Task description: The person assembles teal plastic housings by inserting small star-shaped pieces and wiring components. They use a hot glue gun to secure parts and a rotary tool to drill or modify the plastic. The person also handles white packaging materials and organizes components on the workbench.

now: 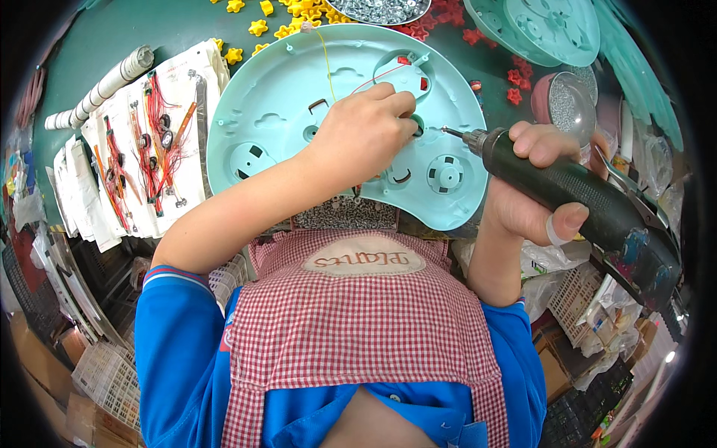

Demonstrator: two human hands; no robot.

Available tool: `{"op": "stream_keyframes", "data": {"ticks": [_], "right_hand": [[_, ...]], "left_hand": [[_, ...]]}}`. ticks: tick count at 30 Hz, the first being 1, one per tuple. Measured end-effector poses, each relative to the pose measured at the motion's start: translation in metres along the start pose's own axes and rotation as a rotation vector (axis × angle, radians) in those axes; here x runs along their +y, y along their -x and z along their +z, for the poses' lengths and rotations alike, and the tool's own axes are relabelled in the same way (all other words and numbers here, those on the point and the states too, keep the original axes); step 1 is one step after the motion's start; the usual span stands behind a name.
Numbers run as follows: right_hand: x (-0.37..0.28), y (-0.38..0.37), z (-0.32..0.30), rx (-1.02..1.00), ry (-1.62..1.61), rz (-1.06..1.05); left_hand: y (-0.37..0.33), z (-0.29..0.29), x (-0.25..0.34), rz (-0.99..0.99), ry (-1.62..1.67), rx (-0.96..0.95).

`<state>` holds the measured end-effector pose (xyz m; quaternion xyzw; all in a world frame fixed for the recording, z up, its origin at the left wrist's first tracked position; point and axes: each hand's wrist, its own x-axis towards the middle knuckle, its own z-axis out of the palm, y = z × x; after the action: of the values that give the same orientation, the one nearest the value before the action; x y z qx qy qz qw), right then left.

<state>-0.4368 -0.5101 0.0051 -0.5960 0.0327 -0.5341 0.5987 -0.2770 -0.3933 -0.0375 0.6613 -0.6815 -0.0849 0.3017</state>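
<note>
A turquoise plastic shell [276, 82], curved in outline and hollow side up, lies on the table in front of me. My left hand [366, 133] is over its middle, fingers curled together beside a small dark green round part [417, 125]. What the fingertips hold, if anything, is hidden. A black electric screwdriver [567, 175] fills my right hand [519, 209]. Its bit points left over the shell's right side, near my left fingertips and apart from them. A yellow wire [326, 63] and a red wire [382, 77] run across the shell.
Wired electronic parts [153, 142] lie on white sheets at left, beside a rolled striped bundle [101, 88]. Yellow star-shaped pieces [258, 28], red star-shaped pieces [514, 95] and a bowl of clear pieces [381, 10] are at the back. More turquoise shells [545, 30] lie back right. Screws [347, 214] fill a tray near me.
</note>
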Motion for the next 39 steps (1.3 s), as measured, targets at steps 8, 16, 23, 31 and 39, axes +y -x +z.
{"op": "stream_keyframes", "data": {"ticks": [8,16,23,31,39], "right_hand": [[-0.001,0.002,-0.002,-0.014,0.015,0.026],[0.003,0.005,0.009,-0.020,0.071,0.012],[0.005,0.006,0.019,-0.047,0.267,0.124],[0.014,0.003,0.016,-0.146,0.192,0.238],[0.012,-0.012,0.010,-0.076,0.020,0.077]], "left_hand": [[-0.001,-0.002,-0.002,-0.109,0.068,-0.081],[-0.006,0.007,-0.002,-0.031,0.004,-0.057],[-0.005,0.010,-0.008,-0.047,0.068,0.011],[-0.004,0.008,-0.008,-0.048,0.024,0.026],[-0.072,-0.028,-0.069,-0.078,-0.311,0.126]]}}
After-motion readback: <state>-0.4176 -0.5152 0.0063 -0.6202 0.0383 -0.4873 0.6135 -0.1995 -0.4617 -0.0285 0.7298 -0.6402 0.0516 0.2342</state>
